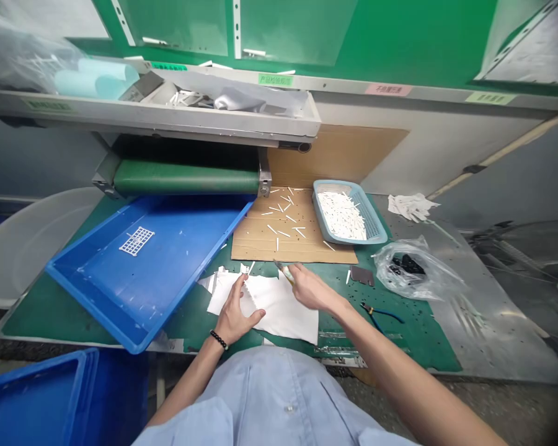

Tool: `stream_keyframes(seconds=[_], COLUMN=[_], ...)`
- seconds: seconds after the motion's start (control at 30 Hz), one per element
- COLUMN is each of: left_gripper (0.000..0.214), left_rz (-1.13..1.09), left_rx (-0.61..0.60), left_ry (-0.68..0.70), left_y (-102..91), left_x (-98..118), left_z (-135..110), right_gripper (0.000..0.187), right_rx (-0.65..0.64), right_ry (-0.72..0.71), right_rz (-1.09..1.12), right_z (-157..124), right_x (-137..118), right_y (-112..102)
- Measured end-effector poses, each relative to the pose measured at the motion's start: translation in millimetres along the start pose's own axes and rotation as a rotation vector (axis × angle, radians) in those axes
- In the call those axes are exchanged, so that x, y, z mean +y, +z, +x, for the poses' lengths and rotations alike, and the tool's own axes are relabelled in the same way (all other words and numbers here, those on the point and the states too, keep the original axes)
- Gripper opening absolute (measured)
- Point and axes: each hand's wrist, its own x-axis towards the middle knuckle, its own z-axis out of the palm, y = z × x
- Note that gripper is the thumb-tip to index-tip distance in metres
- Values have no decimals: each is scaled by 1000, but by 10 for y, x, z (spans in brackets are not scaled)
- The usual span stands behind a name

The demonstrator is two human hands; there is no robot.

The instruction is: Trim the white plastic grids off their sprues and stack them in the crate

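My left hand (235, 314) rests on a white cloth (286, 308) with its fingers stretched out and the thumb spread away. Its fingertips are beside a small white stick (252, 267) at the cloth's upper edge; whether they press on it I cannot tell. My right hand (309, 286) is closed around a utility knife (285, 272) with a yellowish handle, its grey tip pointing up and left over the cloth's edge. Loose white sticks (283, 233) lie scattered on a cardboard sheet (255, 244) just beyond both hands.
A large blue tray (167, 272) at the left holds a white plastic grid (137, 241). A light-blue basket (376, 229) full of white sticks stands back right. Pliers (376, 314), a clear bag (421, 269) and white gloves (411, 206) lie right. A conveyor (186, 177) overhangs the back.
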Motion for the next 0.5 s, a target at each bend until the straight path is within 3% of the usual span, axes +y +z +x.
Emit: stream_keyframes(seconds=[0.13, 0.2, 0.33, 0.5], left_gripper=[90, 91, 95, 96], left_rz=[10, 19, 56, 85], left_rx=[-9, -6, 3, -1], left_ry=[5, 14, 43, 69], left_y=[-3, 2, 12, 16], left_x=[-44, -63, -106, -125], left_z=[1, 4, 19, 36], right_gripper=[50, 48, 39, 42], right_rx=[2, -46, -159, -289], right_ry=[-62, -44, 23, 64], right_rz=[413, 462, 338, 127], right_z=[-453, -533, -420, -228], right_x=[-207, -325, -496, -598], right_y=[154, 253, 351, 296])
